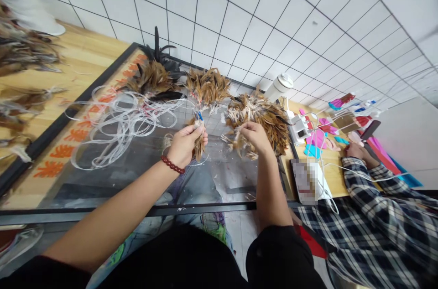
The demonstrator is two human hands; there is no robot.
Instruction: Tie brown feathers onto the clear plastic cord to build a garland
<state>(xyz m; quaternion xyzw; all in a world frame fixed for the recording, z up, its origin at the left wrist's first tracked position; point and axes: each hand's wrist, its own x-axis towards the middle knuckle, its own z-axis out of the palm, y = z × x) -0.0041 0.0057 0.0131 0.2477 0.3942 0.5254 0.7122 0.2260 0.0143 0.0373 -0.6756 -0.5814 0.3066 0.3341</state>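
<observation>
My left hand [186,143], with a dark red bead bracelet [173,164] at the wrist, is closed around a small bunch of brown feathers [199,147]. A slim blue item [200,116] sticks up at the top of that bunch; its kind is unclear. At the near left edge of a large heap of brown feathers [270,122], my right hand [255,136] pinches a pale, wispy feather [240,144], partly blurred. Loops of clear white strip [118,125] lie tangled left of my left hand. Behind it stands another clump of brown feathers [208,86].
More feathers with black plumes [153,74] lie at the back left. A white bottle [281,86] stands by the tiled wall. At right are a white power strip [299,128], a phone [304,182], cables and coloured pieces, beside a person in a plaid sleeve [362,188].
</observation>
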